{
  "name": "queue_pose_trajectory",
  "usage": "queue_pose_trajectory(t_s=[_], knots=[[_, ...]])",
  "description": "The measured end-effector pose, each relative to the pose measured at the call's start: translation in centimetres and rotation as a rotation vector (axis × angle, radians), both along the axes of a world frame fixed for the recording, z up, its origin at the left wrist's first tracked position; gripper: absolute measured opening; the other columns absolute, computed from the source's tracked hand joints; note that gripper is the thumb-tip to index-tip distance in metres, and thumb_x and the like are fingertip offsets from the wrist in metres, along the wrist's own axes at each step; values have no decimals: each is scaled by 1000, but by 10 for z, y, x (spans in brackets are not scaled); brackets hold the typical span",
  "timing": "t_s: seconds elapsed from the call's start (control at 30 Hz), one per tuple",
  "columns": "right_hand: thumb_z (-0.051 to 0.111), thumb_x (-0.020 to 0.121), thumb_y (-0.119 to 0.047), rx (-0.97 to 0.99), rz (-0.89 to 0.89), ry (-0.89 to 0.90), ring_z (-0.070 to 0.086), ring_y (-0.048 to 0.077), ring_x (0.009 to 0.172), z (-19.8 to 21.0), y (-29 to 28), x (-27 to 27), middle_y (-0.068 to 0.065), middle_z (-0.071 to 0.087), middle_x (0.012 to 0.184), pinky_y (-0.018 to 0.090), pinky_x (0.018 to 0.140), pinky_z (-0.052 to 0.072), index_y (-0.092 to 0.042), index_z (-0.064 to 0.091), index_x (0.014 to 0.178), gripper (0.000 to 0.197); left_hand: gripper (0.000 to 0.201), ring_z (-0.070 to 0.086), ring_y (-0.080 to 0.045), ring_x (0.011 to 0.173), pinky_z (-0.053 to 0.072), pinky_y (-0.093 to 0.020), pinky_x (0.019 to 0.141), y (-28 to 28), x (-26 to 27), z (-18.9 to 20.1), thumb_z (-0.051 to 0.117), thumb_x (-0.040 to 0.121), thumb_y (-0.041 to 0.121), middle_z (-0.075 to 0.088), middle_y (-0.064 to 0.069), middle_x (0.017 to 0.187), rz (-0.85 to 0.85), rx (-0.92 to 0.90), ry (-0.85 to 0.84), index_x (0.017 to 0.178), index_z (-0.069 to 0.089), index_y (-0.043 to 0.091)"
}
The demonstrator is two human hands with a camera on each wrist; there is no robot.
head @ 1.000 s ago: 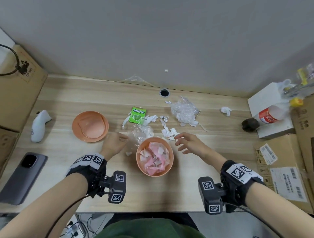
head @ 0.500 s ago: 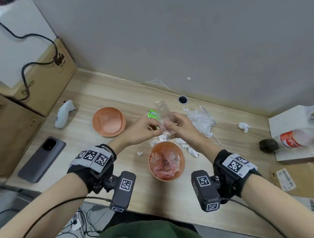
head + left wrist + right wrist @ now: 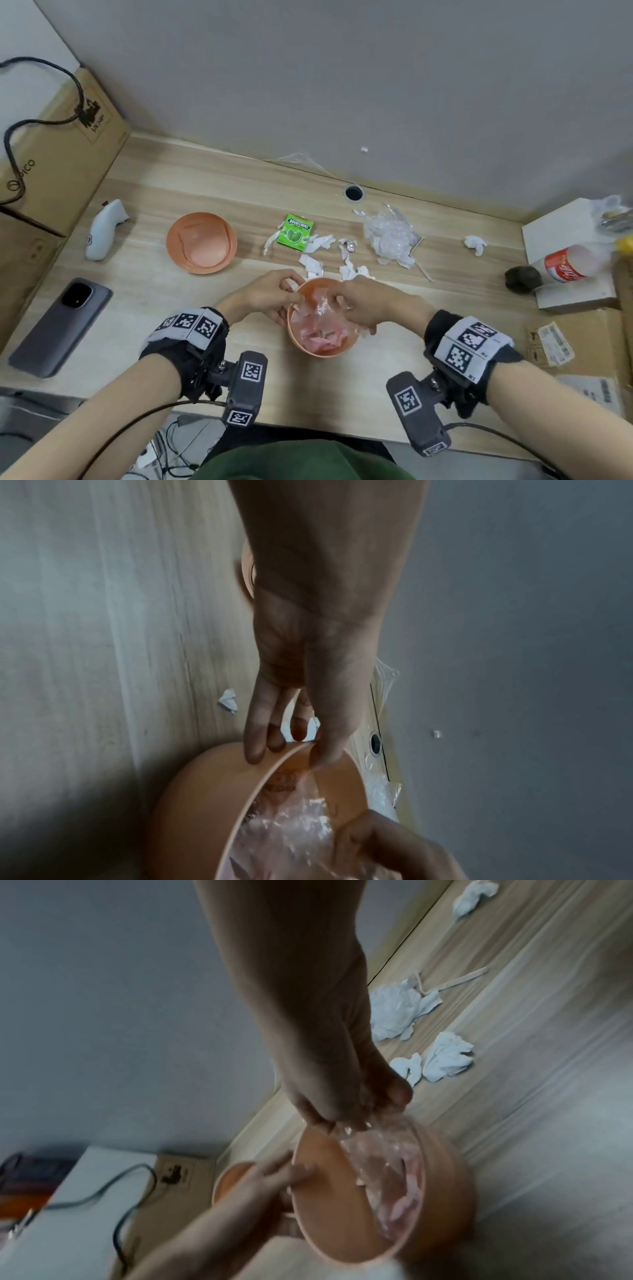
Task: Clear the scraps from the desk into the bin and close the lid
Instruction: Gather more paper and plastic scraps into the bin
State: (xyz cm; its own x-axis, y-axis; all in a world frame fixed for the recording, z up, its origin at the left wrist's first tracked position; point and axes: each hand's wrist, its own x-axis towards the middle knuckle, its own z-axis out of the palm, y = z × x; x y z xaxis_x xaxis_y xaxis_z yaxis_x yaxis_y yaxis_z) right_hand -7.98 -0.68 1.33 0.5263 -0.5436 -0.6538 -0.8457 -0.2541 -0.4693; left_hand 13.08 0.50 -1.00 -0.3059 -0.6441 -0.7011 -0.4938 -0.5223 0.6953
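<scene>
A small round orange bin (image 3: 318, 353) stands at the desk's near middle with pink scraps and a clear plastic wrap (image 3: 323, 308) in it. My left hand (image 3: 286, 299) pinches the bin's left rim (image 3: 284, 756), thumb inside and fingers outside. My right hand (image 3: 344, 305) pinches the clear wrap (image 3: 377, 1145) and holds it down in the bin's mouth. The orange lid (image 3: 201, 242) lies upside down to the back left. Behind the bin lie a green gum box (image 3: 295, 229), white paper scraps (image 3: 313, 263), a foil bit (image 3: 347, 245), crumpled plastic (image 3: 390, 236) and a white wad (image 3: 474, 244).
A grey phone (image 3: 60, 325) and a white controller (image 3: 102, 229) lie at the left beside cardboard boxes (image 3: 65, 137). At the right a white box (image 3: 565, 226) carries a cola bottle (image 3: 568, 263), with a dark round object (image 3: 522, 279) next to it. A thin stick (image 3: 423, 270) lies near the plastic.
Both hands held the clear wrap up behind the bin; now they have come down, the left hand has taken the bin's rim and the right has brought the wrap into the bin.
</scene>
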Motion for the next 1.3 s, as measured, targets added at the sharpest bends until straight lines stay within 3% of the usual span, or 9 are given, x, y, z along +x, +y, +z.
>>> queue_pose_trajectory(t_s=[0.13, 0.23, 0.4, 0.57, 0.77, 0.97, 1.13, 1.23, 1.3], knots=[[54, 83, -12, -185, 95, 4, 63, 29, 87, -19, 5, 29, 11, 66, 99, 40, 75, 54, -16, 61, 99, 18, 31, 60, -15, 51, 62, -41, 68, 1, -5, 5, 62, 89, 9, 55, -10, 87, 17, -6, 38, 119, 59, 10], [46, 89, -23, -27, 228, 85, 63, 33, 88, -29, 10, 47, 18, 68, 96, 43, 80, 53, -3, 60, 88, 25, 29, 60, -15, 51, 62, -39, 65, 2, -7, 6, 62, 90, 9, 52, -10, 88, 39, -18, 55, 119, 59, 10], [35, 94, -25, 240, 194, 145, 61, 30, 98, -31, 7, 48, 13, 65, 107, 42, 92, 49, -6, 57, 112, 34, 30, 60, -15, 51, 61, -34, 60, 2, -5, 2, 66, 87, 6, 50, -9, 93, 80, -53, 53, 117, 62, 11], [62, 79, -21, -279, 284, 117, 37, 28, 121, -41, -5, 24, 11, 49, 125, 40, 102, 34, -21, 66, 116, 38, 32, 59, -15, 47, 60, -33, 56, -4, -4, -4, 62, 86, 0, 49, -9, 94, 207, -103, 63, 116, 62, 13], [55, 82, -8, -327, 45, -223, 60, 22, 92, -26, -21, 7, -5, 61, 92, 29, 68, 43, -16, 64, 97, 20, 33, 59, -14, 49, 59, -32, 56, -13, -7, -5, 63, 86, 2, 52, -9, 89, 218, -110, 57, 118, 62, 11], [54, 92, -29, 42, 100, -188, 63, 18, 90, -7, -41, 0, 2, 71, 102, 30, 83, 50, -16, 70, 107, 25, 33, 59, -16, 51, 59, -31, 57, -19, -9, -2, 65, 86, 5, 52, -8, 90, 187, -91, 46, 117, 64, 14], [50, 93, -19, -162, -556, -468, 56, -2, 51, -4, -77, -31, -5, 63, 76, 17, 51, 44, -17, 69, 97, 19, 29, 60, -18, 57, 57, -29, 56, -22, -8, -3, 68, 85, 8, 55, -6, 86, 204, -74, 49, 113, 69, 17], [57, 85, -16, -427, -735, -219, 59, 16, 103, -39, -99, -65, 6, 59, 113, 34, 88, 47, -24, 61, 115, 31, 28, 60, -18, 57, 55, -28, 55, -24, -9, -3, 71, 85, 11, 55, -5, 85, 202, -67, 44, 111, 70, 19], [63, 82, -22, -382, -727, -23, 36, 31, 134, -63, -108, -82, 15, 39, 143, 43, 111, 30, -24, 48, 133, 54, 26, 61, -18, 57, 55, -27, 54, -23, -8, -3, 71, 85, 12, 55, -5, 86, 206, -71, 42, 109, 70, 22]])
